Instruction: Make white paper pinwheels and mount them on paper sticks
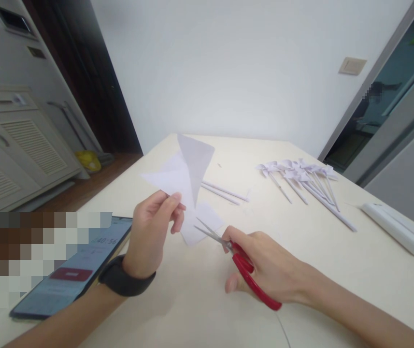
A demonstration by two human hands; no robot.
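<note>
My left hand (154, 232) pinches a sheet of white paper (183, 171) by its lower edge and holds it up above the cream table (199, 299); part of the sheet stands folded upward. My right hand (264, 268) grips red-handled scissors (245, 268), whose blades are slightly apart and point left toward the paper, just below it. A small white paper piece (201, 224) lies on the table under the blades. A black band sits on my left wrist.
A phone (72, 270) with a lit screen lies at the table's left edge. Two white sticks (224, 192) lie behind the paper. Several paper pinwheels on sticks (303, 181) lie at the right. A white flat object (398, 229) rests far right.
</note>
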